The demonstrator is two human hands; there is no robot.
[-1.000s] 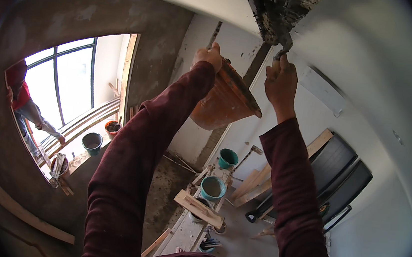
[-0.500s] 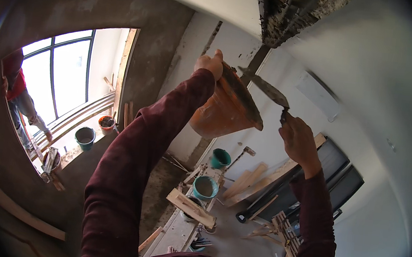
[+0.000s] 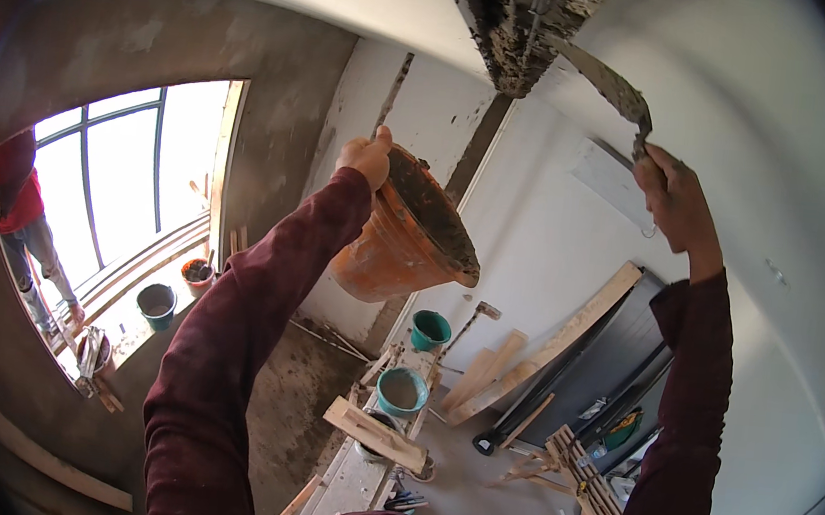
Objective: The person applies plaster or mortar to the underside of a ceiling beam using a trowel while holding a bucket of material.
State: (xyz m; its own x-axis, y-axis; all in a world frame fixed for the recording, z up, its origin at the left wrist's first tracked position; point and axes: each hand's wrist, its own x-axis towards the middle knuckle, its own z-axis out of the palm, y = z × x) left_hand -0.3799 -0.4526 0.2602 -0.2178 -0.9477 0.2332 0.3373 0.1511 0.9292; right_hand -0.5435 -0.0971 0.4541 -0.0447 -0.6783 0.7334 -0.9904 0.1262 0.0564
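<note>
With its fingers closed over the rim, my left hand holds up a worn orange bucket. The bucket tilts so that its mouth faces up and right, and dark mortar coats its inside. My right hand is raised higher, closed on the handle of a trowel. Mortar clings to the trowel's blade. In the picture, the tip meets the edge of a rough, open ceiling channel with exposed bars; whether it touches I cannot tell.
Below me runs a mortar-stained plank bearing teal buckets and a wooden float. At left, a person in red stands by the window opening, near more buckets. Dark panels and boards lean at right.
My right hand has risen away from the bucket with the trowel, bringing its blade up to the ceiling channel. The bucket, still in my left hand, sits lower and further left in view.
</note>
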